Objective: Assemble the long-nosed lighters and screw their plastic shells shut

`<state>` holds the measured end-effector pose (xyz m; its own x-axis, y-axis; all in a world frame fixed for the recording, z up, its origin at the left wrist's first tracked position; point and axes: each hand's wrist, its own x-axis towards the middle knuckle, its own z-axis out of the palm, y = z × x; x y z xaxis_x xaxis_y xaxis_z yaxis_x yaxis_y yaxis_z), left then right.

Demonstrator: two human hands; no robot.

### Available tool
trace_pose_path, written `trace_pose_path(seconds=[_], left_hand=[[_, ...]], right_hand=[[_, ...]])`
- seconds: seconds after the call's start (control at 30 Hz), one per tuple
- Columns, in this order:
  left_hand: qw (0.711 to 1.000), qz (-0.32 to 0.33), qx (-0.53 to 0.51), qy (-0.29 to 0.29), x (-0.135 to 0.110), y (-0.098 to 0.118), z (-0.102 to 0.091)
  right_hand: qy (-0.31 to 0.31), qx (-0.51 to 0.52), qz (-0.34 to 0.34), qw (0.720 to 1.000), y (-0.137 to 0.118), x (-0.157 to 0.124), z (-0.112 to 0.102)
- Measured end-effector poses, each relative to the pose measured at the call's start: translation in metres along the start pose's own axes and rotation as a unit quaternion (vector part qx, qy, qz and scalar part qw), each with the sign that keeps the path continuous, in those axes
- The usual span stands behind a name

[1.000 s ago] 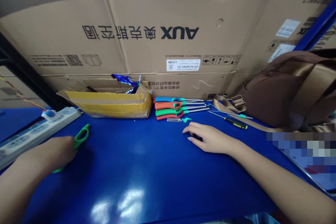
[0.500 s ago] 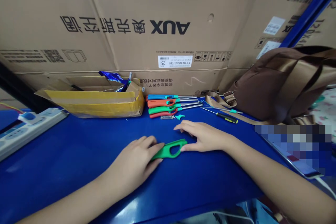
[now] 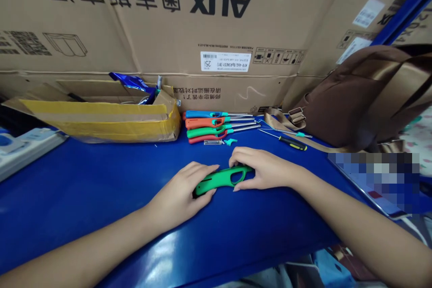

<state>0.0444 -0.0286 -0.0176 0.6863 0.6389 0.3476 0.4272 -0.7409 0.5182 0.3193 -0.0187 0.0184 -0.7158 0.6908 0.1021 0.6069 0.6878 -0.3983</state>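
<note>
A green lighter handle (image 3: pixel 219 179) with an oval trigger opening lies level just above or on the blue table. Its left end is between the thumb and fingers of my left hand (image 3: pixel 182 190). Around its right end, beside the opening, curl the fingers and thumb of my right hand (image 3: pixel 265 168). No metal tube shows on this handle; its right tip is partly hidden by my right hand. Farther back, several long-necked lighters (image 3: pixel 205 122) in blue, orange, green and red lie side by side. A small clear part (image 3: pixel 213 142) and a teal plastic piece (image 3: pixel 231 142) rest in front of them.
A yellow-taped cardboard box (image 3: pixel 108 121) stands at the back left, near a white power strip (image 3: pixel 32 148). To the right are a screwdriver (image 3: pixel 293 143), a brown bag (image 3: pixel 351 103) and a blurred-out phone or tablet (image 3: pixel 374 189). A large carton (image 3: pixel 151 31) walls the back.
My right hand has closed around the handle's right end. The handle has turned, so a slot near its left end now shows, and my left hand's fingers have shifted along it.
</note>
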Motion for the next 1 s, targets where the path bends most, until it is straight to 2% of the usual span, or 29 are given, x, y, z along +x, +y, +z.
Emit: trace_pose_path(seconds=[0.23, 0.47, 0.83, 1.0], left_hand=[[0.999, -0.02, -0.005, 0.024, 0.003, 0.0, 0.0], [0.997, -0.06, 0.0, 0.043, 0.005, -0.006, -0.003], [0.999, -0.041, -0.001, 0.033, 0.005, -0.017, -0.003], [0.999, -0.041, 0.003, 0.02, 0.004, -0.015, -0.007]], right_hand=[[0.015, -0.012, -0.005, 1.0, -0.002, 0.001, 0.0], [0.004, -0.036, -0.048, 0.998, 0.0, -0.005, -0.007], [-0.052, -0.007, -0.044, 0.998, -0.008, -0.007, -0.009], [-0.078, -0.004, -0.017, 0.997, -0.006, -0.011, -0.012]])
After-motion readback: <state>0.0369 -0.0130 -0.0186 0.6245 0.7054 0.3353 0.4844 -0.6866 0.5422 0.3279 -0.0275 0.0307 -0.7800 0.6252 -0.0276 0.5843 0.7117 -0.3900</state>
